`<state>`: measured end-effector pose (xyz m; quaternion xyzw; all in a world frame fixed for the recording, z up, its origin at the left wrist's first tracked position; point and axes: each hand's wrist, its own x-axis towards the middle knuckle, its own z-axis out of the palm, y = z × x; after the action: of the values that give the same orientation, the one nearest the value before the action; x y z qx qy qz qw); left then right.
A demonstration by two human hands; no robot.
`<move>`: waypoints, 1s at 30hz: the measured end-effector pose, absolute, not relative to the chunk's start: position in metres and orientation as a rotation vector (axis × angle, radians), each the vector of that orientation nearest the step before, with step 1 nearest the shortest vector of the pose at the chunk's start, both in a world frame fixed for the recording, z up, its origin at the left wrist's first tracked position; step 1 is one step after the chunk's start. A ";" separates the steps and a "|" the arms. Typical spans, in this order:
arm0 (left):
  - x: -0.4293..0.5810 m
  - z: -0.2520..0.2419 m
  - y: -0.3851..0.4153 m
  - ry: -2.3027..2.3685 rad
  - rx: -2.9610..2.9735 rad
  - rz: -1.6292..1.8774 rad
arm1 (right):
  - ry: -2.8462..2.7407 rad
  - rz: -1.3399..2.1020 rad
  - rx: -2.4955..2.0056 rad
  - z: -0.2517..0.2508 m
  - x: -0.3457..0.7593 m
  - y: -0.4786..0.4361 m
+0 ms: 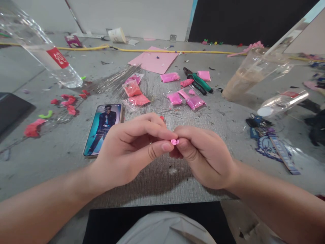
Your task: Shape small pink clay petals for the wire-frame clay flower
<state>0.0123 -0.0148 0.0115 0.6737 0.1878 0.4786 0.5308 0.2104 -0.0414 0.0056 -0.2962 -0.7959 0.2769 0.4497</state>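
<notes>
Fingers (157,149) pinch pink lump (174,142) | grey tabletop (63,162), littered | white panel (134,17) behind

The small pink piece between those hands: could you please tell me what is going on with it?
The left hand and right hand are pinching a small pink piece between their fingertips, above the table. A lit phone lies by the left hand, with pink packets and green-handled pliers further away.

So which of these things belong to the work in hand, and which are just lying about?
Likely part of it:
pink lump, pinched by left hand and right hand
packets of similar pink material

Apparently just lying about:
smartphone
plastic drink cup
yellow cable
paper cup
</notes>
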 end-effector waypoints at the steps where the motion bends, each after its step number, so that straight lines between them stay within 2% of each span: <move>1: 0.012 0.012 -0.015 0.461 1.616 1.144 | -1.964 0.664 -0.738 0.006 0.211 -0.042; 12: 0.011 0.011 -0.016 0.443 1.631 1.152 | -2.020 0.447 -0.711 0.007 0.211 -0.043; 30: 0.011 0.011 -0.014 0.438 1.671 1.165 | -2.021 0.447 -0.685 0.007 0.211 -0.044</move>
<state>0.0113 -0.0142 0.0114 0.6925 0.1814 0.4825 0.5047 0.2113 -0.0435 0.0071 -0.2787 -0.8219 0.1818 0.4623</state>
